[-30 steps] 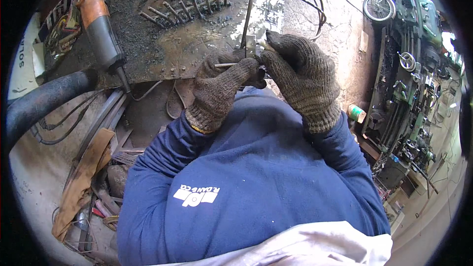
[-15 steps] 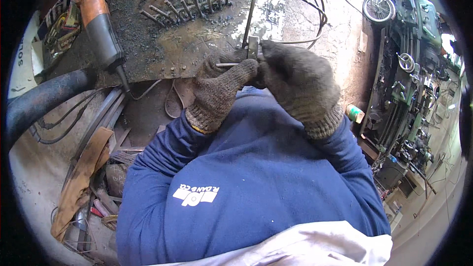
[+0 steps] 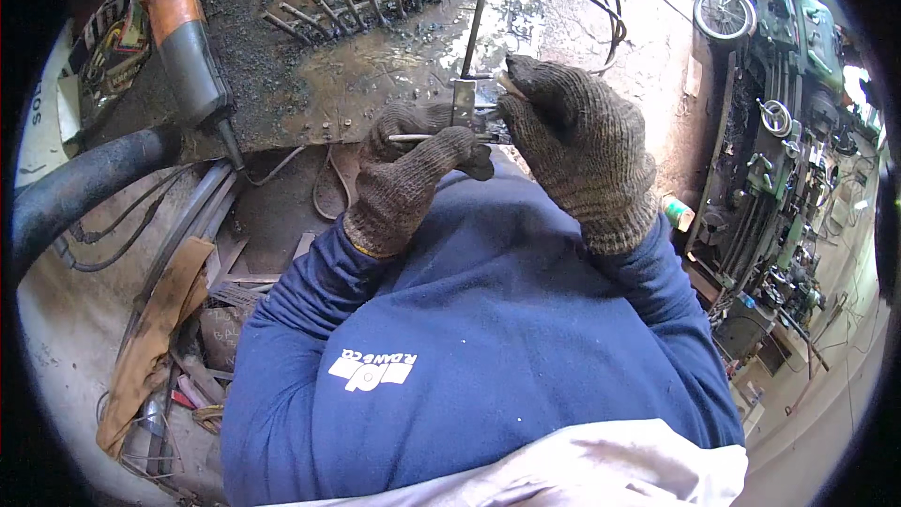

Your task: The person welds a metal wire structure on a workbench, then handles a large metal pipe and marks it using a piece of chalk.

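At the lower edge of the head view: a blue sweatshirt [image 3: 488, 366] with a white chest print, sleeves reaching up to 2 brown knitted work gloves.

Left hand [image 3: 413, 174]: gloved, grip closed on a thin metal rod [image 3: 424, 138] that lies roughly level, thumb and fingers wrapped over it. The rod's right end meets the small metal bracket [image 3: 463, 99].

Right hand [image 3: 572, 145]: gloved, fingers curled together just right of the bracket and touching it; whether they clamp the bracket or a small part behind it cannot be told.

Small metal bracket: upright, flat, between both hands at the near edge of the bench [image 3: 375, 66], at the foot of a long thin bar [image 3: 477, 14] that runs away across the bench.

Bench: dark, scorched steel plate, wet-looking patch in the middle.

Left of the hands: an angle grinder [image 3: 183, 38], orange and grey, lying on the bench; a thick black hose [image 3: 84, 183] below it.

Far edge of the bench: a row of short metal pins [image 3: 347, 0], loosely fanned.

Below the bench, left: scrap strips and a tan strap [image 3: 155, 338] on the floor.

Far right: a green machine [image 3: 779, 84] with handwheels, well apart from the hands.
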### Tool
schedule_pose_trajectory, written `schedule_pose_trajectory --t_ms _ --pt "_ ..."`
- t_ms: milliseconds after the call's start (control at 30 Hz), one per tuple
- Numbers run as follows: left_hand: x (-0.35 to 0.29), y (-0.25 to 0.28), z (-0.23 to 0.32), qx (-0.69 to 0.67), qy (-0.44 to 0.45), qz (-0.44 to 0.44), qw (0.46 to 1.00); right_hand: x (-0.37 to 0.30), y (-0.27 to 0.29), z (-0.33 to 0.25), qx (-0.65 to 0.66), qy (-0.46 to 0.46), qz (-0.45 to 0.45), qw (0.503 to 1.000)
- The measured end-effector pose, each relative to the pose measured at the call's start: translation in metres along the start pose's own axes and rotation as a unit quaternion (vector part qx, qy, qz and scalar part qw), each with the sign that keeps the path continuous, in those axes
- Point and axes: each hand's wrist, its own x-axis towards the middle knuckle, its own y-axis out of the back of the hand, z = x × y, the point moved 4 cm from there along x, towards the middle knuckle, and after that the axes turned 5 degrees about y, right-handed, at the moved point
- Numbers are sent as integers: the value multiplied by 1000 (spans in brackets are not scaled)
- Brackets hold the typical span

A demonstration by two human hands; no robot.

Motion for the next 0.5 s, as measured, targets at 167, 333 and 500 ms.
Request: schedule_pose_trajectory --t_ms 167,333,500 --pt "1 0 15 103 -58 -24 993 2 -3 -2 -27 11 4 1000" --pt "-1 2 -3 -54 23 5 998 1 -3 -4 -62 32 -22 997" --pt "-2 -2 14 139 -91 -35 985 -5 -2 1 -23 23 17 999"
